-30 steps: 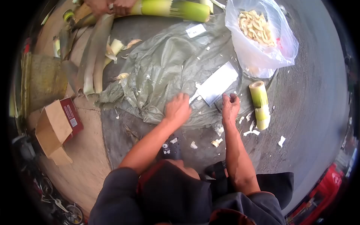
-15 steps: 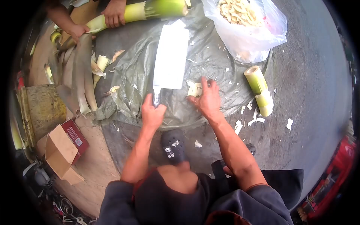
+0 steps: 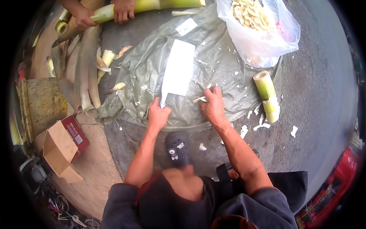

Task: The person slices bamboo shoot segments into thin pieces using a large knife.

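My left hand is wrapped round the handle of a broad cleaver, whose bright blade points away from me above the dark plastic sheet. To its right, my right hand is closed on pale bamboo shoot slices, their ends poking out at the fingers' left side. Small pale scraps dot the sheet around it. A cut length of green and cream bamboo shoot lies farther right. Beyond, a clear plastic bag holds many pale slices.
At the top left, another person's hands grip a long bamboo shoot. Peeled husks lie below them. An open cardboard box sits at left, near a worn wooden board. My dark clog is at the sheet's near edge.
My right hand's spread fingers have closed round the slices that lay on the sheet. The cleaver stays in my left hand. The view has shifted slightly, and the other person's hands have moved along the shoot.
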A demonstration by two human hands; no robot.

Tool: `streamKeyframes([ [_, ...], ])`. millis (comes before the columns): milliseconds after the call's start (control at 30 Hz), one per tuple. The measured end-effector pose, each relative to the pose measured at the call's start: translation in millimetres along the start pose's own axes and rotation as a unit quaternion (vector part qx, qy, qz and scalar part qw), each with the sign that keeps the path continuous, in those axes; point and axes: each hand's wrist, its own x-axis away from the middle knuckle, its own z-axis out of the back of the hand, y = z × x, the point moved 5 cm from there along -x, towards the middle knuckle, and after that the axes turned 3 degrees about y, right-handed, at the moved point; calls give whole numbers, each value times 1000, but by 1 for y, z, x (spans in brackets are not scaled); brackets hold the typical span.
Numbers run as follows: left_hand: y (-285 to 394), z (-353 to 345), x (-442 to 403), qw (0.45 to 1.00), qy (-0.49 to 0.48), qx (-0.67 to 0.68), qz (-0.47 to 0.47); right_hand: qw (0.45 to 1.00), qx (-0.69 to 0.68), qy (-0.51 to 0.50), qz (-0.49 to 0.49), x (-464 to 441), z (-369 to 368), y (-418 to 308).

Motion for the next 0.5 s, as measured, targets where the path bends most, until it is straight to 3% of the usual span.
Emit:
streamKeyframes([
  [33,-1,0,-1,1000,0,-5,-2,1000,2,-5,9,3,-1,5],
  [67,-2,1,-2,1000,1,-10,-3,991,-122,18,-46,5,-14,31],
  [167,-5,3,-5,999,-28,-21,34,885,-406,41,-224,10,-36,88],
  [233,-5,3,-4,999,-33,0,40,801,-483,-1,-353,0,23,49],
  [300,-8,5,-4,999,-20,-23,31,760,-523,36,-384,-7,51,49],
  [433,-8,1,-10,996,-5,-80,-28,804,-513,54,-296,-65,127,18],
  [500,-21,1,-13,998,-6,-61,-10,858,-453,100,-219,-113,176,10],
])
